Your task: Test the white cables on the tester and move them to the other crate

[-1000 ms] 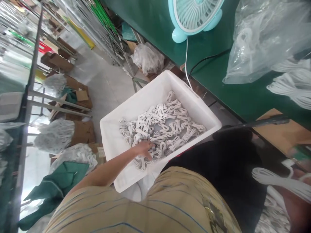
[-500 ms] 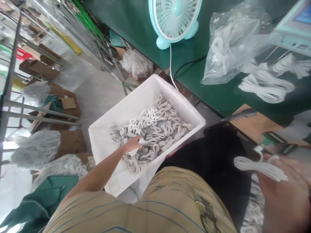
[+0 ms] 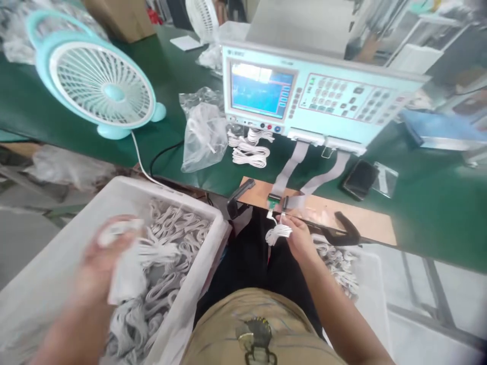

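My left hand, smeared by motion, is closed on a bundled white cable above the left white bin. A white, blocky part of it hangs below the fingers, too blurred to make out. Coiled white cables fill the bin underneath. At the bench edge my right hand pinches another coiled white cable near its connector end. One end of this cable is at a small green circuit board, which joins a grey ribbon cable; whether it is plugged in I cannot tell.
A light-blue tester with a lit screen stands on the green bench. Left of it are a blue fan, a plastic bag and loose white cables. A second bin with cables sits below right.
The view has swung right, from the bin to the tester. My left hand has risen out of the cable pile with a cable. My right hand still holds its cable by the circuit board.
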`<state>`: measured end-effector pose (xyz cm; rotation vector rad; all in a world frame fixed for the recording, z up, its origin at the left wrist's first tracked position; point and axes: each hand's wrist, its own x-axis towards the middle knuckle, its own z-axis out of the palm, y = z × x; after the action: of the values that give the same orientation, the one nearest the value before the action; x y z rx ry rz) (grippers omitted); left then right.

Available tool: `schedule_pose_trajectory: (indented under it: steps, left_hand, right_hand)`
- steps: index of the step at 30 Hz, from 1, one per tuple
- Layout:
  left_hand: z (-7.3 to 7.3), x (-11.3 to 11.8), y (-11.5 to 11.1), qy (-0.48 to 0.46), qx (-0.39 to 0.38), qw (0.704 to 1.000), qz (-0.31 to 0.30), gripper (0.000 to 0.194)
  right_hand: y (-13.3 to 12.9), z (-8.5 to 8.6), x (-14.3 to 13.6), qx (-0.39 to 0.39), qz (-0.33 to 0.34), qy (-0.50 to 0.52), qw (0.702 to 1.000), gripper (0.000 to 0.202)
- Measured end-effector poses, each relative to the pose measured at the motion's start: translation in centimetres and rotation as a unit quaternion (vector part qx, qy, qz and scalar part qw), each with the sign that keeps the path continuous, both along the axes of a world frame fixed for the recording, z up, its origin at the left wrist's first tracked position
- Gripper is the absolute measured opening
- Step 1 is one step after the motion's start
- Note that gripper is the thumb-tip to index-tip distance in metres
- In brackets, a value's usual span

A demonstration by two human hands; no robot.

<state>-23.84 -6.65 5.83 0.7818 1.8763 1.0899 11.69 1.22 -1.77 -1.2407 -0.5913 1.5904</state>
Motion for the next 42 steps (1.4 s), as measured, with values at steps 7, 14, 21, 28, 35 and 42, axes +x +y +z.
schedule_pose_trajectory:
  steps: [7,14,21,28,35,42]
  left_hand:
    - [-4.1,18.5,6.5,-0.250,-0.019,0.941,-0.226,0.035]
    - [-7.1,21.5,9.1,-0.323,-0.028,0.919,-0.223,0.039]
    - [-6.7,22.5,8.8,-0.244,0.023,0.948,-0.203,0.028]
    - [-6.6,22.5,5.1,-0.235,0.029,0.938,-0.253,0.028]
    - [-6.4,22.9,3.5,-0.180,0.051,0.913,-0.362,0.025]
    - [-6.7,25.3,2.7,0.004,0.157,0.869,-0.470,0.034]
  right_hand:
    - [-0.2,0.0,0.0,0.025,0.003,0.027,0.999,0.019]
    - [-0.3,0.7,0.0,0.017,0.012,0.027,0.999,0.023]
    - [-0.3,0.2,-0.7,0.035,-0.010,0.031,0.999,0.019]
    - [-3.8,1.5,2.7,0.038,0.071,-0.049,0.996,0.024]
    - [-9.3,2.9,14.0,0.046,0.171,-0.425,0.888,0.015]
    - [-8.2,3.2,5.9,0.182,0.188,-0.388,0.884,0.014]
